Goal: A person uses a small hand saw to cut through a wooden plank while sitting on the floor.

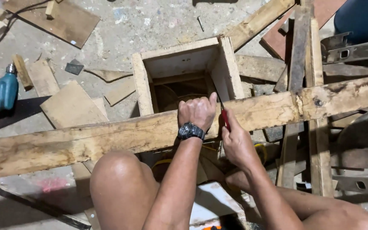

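My left hand (197, 111), with a black wristwatch, grips the far edge of a long weathered wooden plank (107, 138) that runs across the view. Its fingers curl over the plank's top, next to an open wooden box frame (142, 85). My right hand (235, 142) holds a thin red-handled tool (225, 117), probably a pencil or marker, with its tip against the plank right beside my left thumb. My bare knees show below the plank.
A teal power drill (3, 91) lies on the concrete floor at the left. Plywood offcuts (71, 106) and wood scraps lie scattered around. Planks and metal brackets (350, 51) pile up at the right. A loose nail (200, 23) lies at the top.
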